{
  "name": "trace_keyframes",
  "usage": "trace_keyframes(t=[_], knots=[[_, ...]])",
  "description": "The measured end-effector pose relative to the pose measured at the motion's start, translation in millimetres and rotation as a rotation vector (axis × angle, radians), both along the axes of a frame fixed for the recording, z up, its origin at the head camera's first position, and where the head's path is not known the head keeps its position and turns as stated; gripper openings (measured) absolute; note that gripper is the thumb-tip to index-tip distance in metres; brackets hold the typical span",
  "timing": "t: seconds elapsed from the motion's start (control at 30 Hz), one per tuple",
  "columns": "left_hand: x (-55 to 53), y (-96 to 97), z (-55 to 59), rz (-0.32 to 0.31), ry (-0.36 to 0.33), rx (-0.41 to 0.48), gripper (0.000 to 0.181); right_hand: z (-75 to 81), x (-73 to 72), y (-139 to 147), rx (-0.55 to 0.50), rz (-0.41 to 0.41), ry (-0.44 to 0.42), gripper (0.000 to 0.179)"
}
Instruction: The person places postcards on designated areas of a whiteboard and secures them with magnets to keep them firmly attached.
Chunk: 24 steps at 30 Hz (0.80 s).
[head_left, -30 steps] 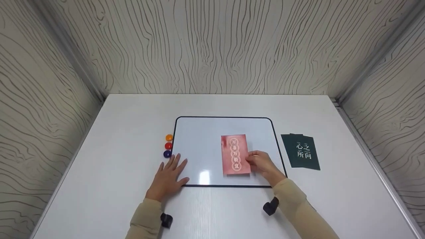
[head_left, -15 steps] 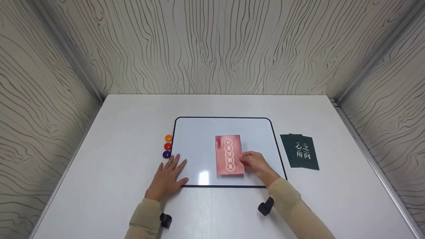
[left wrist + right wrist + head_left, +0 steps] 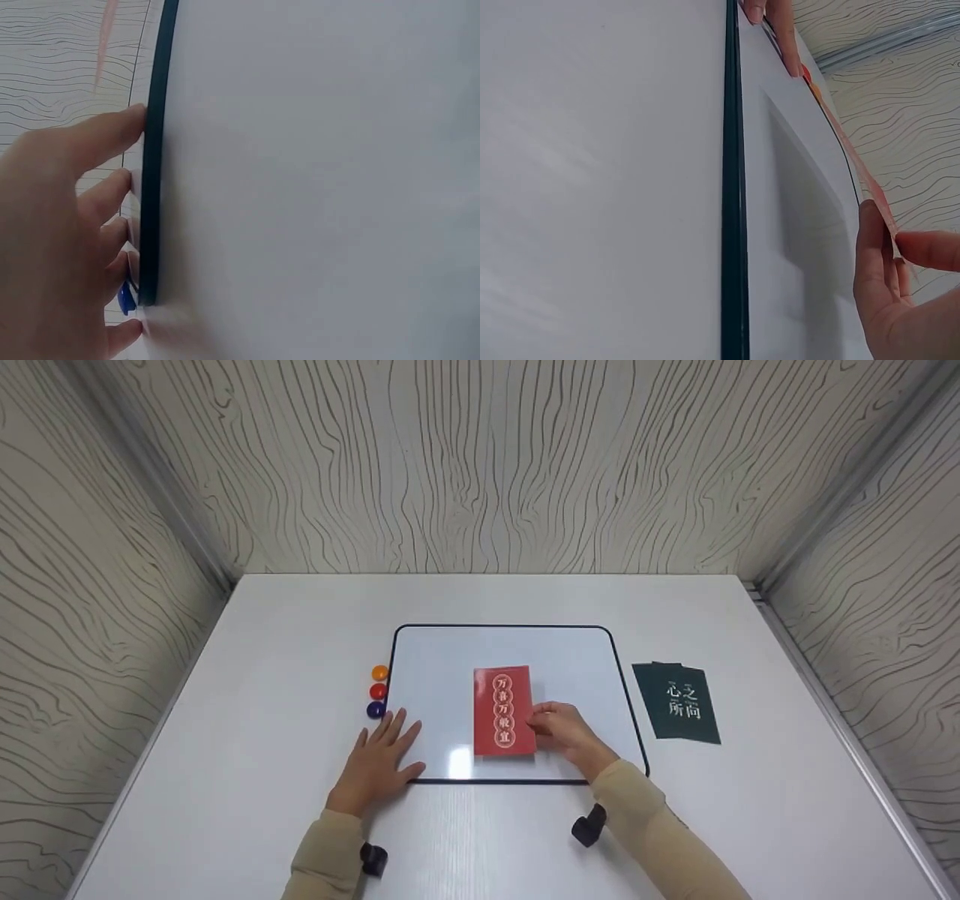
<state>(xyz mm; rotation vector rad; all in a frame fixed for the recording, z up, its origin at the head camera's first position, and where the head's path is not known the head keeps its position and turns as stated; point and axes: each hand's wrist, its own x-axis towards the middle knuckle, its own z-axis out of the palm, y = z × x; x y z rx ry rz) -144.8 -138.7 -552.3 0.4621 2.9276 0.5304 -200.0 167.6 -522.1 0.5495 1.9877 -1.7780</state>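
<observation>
A red card [image 3: 503, 711] is held just above a whiteboard [image 3: 435, 660] by the right hand [image 3: 568, 733].
The card's right edge is pinched between thumb and fingers, the right grip thus being clamped on it; the left hand [image 3: 379, 761] is laid over the board's near left corner, fingers spread apart. Three round pieces [image 3: 378, 691], orange, red and dark blue, are lined up along the left edge; overlapping dark green cards [image 3: 667, 724] are placed on the worktop [image 3: 300, 660], right of the board.
</observation>
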Motion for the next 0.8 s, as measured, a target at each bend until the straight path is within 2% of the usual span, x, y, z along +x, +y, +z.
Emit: trace_keyframes(t=[0.4, 0.8], knots=[[0.3, -0.8, -1.6, 0.0, 0.017, -0.005, 0.065, -3.4, 1.6, -15.0, -0.005, 0.008, -0.002, 0.018], [-0.3, 2.3, -0.2, 0.028, -0.005, -0.016, 0.065, -3.7, 3.7, -27.8, -0.028, 0.017, -0.019, 0.015]])
